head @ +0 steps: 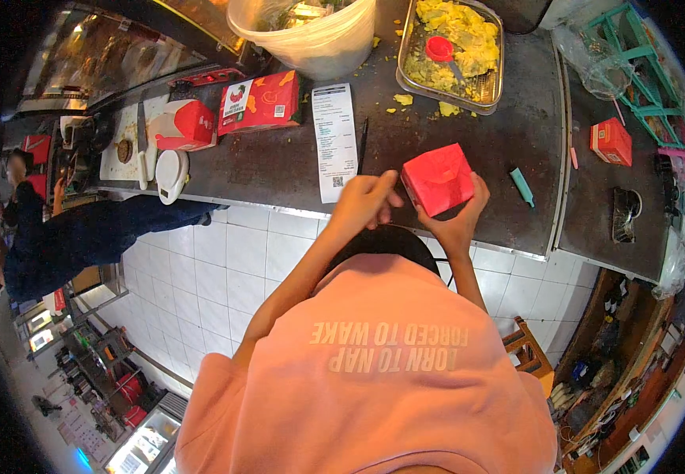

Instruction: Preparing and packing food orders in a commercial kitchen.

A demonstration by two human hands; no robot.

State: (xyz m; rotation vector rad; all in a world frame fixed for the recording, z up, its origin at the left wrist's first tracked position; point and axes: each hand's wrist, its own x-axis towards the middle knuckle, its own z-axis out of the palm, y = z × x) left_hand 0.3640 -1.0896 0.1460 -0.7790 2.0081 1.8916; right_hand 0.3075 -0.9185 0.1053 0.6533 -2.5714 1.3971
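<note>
A small red cardboard box (pixel 439 179) is gripped from its right side and near edge by my right hand (pixel 459 219), just above the near part of the dark worktop. Its folded top faces up. To the left of the box is my left hand (pixel 369 198), fingers bent and somewhat apart, with nothing visible in it. A long printed receipt (pixel 335 142) lies flat beyond that hand. Beside the receipt's right edge rests a black pen (pixel 363 145). A teal marker-like tube (pixel 522 187) lies on the worktop to the right of my right hand.
At the back stand a white tub (pixel 318 50) and a metal tray of yellow food (pixel 410 77) with a red scoop (pixel 440 50). Red cartons (pixel 259 103), a kitchen scale (pixel 172 175) and a knife (pixel 142 169) sit left. Another red box (pixel 611 142) is right. A person (pixel 82 243) stands left.
</note>
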